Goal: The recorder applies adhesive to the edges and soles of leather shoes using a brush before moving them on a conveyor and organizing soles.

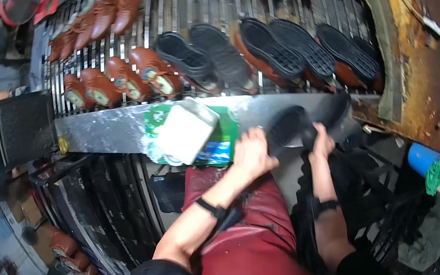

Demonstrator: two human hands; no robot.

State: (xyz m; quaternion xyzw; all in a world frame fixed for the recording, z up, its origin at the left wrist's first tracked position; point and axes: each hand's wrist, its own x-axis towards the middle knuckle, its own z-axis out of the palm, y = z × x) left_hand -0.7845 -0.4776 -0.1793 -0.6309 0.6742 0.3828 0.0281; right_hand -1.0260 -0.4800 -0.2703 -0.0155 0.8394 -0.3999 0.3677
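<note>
One black sole (pixel 288 125), gripped by left hand (pixel 252 152) and right hand (pixel 321 142); five soles (pixel 280 47) upturned on rack (pixel 196 0).

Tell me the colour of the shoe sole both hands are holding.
Black. The shoe sole, motion-blurred, sits between the left hand and right hand in the head view.

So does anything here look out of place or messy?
The white tub on the metal ledge sits tilted on a green packet, not flat. Some shoes on the rack stand upright while others lie sole-up. The wall at right is rusty and stained. Both hands, left and right, hold a blurred dark sole.
</note>
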